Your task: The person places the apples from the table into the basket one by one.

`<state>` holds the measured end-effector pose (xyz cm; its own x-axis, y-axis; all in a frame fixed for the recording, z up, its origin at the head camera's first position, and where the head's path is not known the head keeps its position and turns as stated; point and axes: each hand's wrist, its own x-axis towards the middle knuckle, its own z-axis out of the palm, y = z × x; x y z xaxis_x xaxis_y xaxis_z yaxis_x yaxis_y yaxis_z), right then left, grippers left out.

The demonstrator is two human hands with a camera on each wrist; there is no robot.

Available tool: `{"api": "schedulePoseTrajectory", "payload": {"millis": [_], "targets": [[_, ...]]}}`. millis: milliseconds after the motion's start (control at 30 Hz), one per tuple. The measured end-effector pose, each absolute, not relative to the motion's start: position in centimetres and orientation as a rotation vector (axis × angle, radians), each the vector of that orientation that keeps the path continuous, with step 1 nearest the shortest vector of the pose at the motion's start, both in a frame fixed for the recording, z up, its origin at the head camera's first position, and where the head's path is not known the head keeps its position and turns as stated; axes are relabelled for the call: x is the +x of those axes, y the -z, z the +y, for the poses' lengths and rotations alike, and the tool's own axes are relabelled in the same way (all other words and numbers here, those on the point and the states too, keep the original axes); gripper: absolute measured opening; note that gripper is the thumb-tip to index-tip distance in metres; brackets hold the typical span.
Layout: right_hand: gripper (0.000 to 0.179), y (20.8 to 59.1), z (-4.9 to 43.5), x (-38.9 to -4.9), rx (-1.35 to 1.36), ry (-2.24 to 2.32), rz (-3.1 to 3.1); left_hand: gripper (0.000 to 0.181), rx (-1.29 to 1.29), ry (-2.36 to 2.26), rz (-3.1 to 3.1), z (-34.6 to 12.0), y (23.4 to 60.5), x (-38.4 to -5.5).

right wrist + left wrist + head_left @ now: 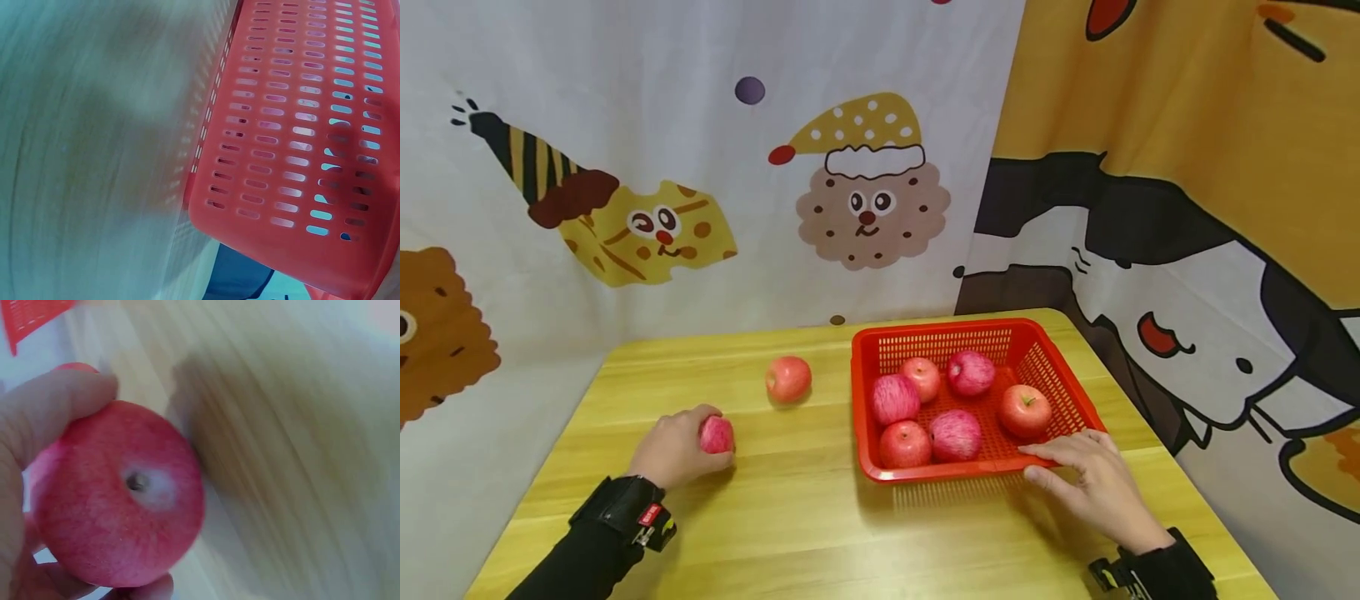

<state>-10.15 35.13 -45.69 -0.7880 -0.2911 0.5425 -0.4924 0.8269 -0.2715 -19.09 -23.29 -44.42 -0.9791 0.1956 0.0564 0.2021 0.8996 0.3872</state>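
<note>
In the head view my left hand [679,446] holds a red apple [717,435] at the table's left side. The left wrist view shows the thumb [69,403] and fingers around this apple [119,494], its stem hollow facing the camera; it is apart from its shadow on the wood. My right hand [1093,483] rests at the near right rim of a red plastic basket [880,473], fingers fairly straight. In the right wrist view the basket's slotted wall [262,156] fills the right side, and the hand is mostly out of sight. Several apples [956,435] lie inside the basket.
Another apple [788,380] lies on the wooden table [790,525], between my left hand and the basket and farther back. A printed cartoon curtain [865,50] hangs behind the table and along its right side.
</note>
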Motion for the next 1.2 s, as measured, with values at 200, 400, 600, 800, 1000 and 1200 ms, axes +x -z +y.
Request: {"api": "schedulePoseTrajectory", "payload": {"millis": [200, 400, 600, 800, 1000, 1200], "targets": [[0.038, 45.7, 35.1, -10.2, 0.592, -0.572, -2.514, 0.072, -0.481, 0.986, -2.809, -18.3, 40.9, -18.6], [0.039, 45.4, 35.1, -10.7, 0.601, -0.566, -2.51, 0.081, -0.85, 1.028, -2.656, -8.6, 37.2, -18.0], [0.04, 45.5, 35.0, -10.6, 0.603, -0.582, -2.495, 0.086, -1.137, 0.704, -2.783, -0.7, 35.2, -19.1], [0.04, 45.7, 35.1, -10.3, 0.591, -0.587, -2.492, 0.088, -1.244, 0.329, -2.864, 4.0, 35.4, -21.0], [0.04, 45.7, 35.0, -10.3, 0.585, -0.588, -2.5, 0.081, -1.252, 0.082, -2.999, 5.6, 36.8, -21.1], [0.04, 45.7, 35.1, -10.3, 0.564, -0.585, -2.504, 0.083, -1.26, 0.138, -3.041, 5.5, 36.9, -20.2]]}}
